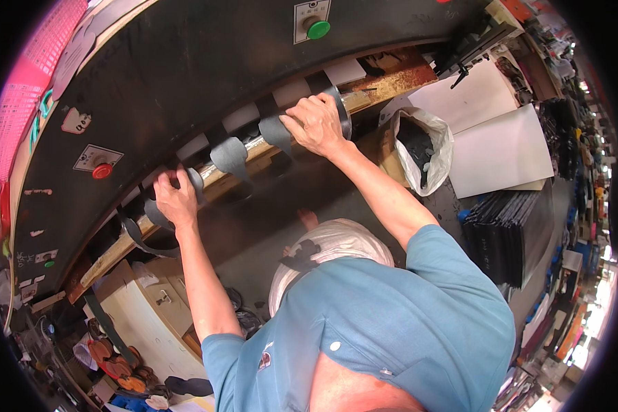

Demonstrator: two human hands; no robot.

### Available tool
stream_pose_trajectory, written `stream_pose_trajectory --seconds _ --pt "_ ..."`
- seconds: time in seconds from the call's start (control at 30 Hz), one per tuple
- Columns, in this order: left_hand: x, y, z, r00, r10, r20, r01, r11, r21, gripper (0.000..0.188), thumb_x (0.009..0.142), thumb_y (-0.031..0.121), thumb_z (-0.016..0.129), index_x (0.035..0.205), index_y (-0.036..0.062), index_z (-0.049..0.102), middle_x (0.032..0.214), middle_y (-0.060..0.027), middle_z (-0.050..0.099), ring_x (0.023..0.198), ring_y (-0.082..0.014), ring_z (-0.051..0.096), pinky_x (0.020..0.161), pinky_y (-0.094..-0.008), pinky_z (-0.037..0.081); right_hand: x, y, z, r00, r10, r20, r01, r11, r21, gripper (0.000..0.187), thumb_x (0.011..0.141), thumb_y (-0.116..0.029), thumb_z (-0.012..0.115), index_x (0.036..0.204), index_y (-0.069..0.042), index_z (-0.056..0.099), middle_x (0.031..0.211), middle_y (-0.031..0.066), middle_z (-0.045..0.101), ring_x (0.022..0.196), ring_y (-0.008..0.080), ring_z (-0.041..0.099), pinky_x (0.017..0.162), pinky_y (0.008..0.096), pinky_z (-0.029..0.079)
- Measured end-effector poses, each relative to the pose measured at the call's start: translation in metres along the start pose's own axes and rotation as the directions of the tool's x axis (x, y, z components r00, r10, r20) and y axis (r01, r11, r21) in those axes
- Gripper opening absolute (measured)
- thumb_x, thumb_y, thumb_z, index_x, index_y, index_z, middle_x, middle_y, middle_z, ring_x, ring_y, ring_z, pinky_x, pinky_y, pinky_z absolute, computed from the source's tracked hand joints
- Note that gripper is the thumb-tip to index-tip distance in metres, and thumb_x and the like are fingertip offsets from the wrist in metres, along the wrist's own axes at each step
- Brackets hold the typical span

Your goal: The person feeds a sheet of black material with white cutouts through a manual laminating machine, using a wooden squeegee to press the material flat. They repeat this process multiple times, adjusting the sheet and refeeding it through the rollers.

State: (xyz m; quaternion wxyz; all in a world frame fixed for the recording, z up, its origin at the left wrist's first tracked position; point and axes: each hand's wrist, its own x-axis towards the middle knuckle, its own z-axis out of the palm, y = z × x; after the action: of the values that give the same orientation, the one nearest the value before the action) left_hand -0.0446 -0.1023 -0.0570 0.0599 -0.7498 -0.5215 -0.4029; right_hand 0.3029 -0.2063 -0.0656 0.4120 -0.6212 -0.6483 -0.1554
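Several dark grey, sole-shaped flat pieces [229, 156] hang in a row over the wooden front edge of a black machine, and some of their ends curl downward. My left hand [177, 197] is closed at the left part of the row, its fingers bent around a dark grey piece [195, 182]. Farther right, my right hand [315, 124] has its fingers curled at the edge of another dark grey piece [275, 132]. That hand partly covers a black curved piece [341, 110]. Paler strips show between the dark pieces. The fingertips of both hands are partly hidden.
The machine's black front [206, 75] carries a green button [318, 29] and a red button [101, 171]. To the right stand a white sack [436, 127] with dark scraps, pale sheets [501, 154] and a stack of black sheets [498, 237]. A pink basket [22, 113] is at upper left.
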Motion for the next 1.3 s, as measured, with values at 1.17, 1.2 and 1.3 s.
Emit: stream_pose_trajectory --seconds 1.17,1.2,1.3 --pt "-0.093 0.139 -0.064 0.838 0.348 0.419 -0.181 0.904 -0.388 0.050 0.094 0.012 0.076 0.138 -0.0066 0.062 0.154 -0.0242 0.055 0.148 -0.0459 0.046 0.124 -0.0584 0.036 -0.017 -0.094 -0.058 0.867 0.137 0.480 -0.213 0.971 0.108 0.084 0.071 -0.031 0.089 0.144 0.000 0.063 0.153 0.0269 0.051 0.133 0.0427 0.056 0.115 0.0471 0.048" --pt "-0.099 0.137 -0.069 0.810 0.322 0.490 -0.133 0.915 -0.382 0.052 0.093 0.013 0.077 0.138 -0.0074 0.061 0.155 -0.0241 0.053 0.149 -0.0460 0.045 0.124 -0.0587 0.036 -0.019 -0.092 -0.065 0.859 0.186 0.477 -0.315 0.927 0.205 0.084 0.071 -0.030 0.089 0.145 0.000 0.064 0.155 0.0256 0.050 0.135 0.0393 0.056 0.116 0.0450 0.047" --pt "-0.105 0.140 -0.078 0.854 0.336 0.398 -0.142 0.886 -0.442 0.048 0.093 0.011 0.079 0.135 -0.0066 0.064 0.147 -0.0248 0.060 0.141 -0.0469 0.053 0.118 -0.0562 0.043 -0.022 -0.077 -0.085 0.737 0.336 0.587 -0.655 0.566 0.500 0.088 0.069 -0.023 0.092 0.148 -0.001 0.063 0.161 0.0190 0.049 0.142 0.0248 0.054 0.122 0.0365 0.040"
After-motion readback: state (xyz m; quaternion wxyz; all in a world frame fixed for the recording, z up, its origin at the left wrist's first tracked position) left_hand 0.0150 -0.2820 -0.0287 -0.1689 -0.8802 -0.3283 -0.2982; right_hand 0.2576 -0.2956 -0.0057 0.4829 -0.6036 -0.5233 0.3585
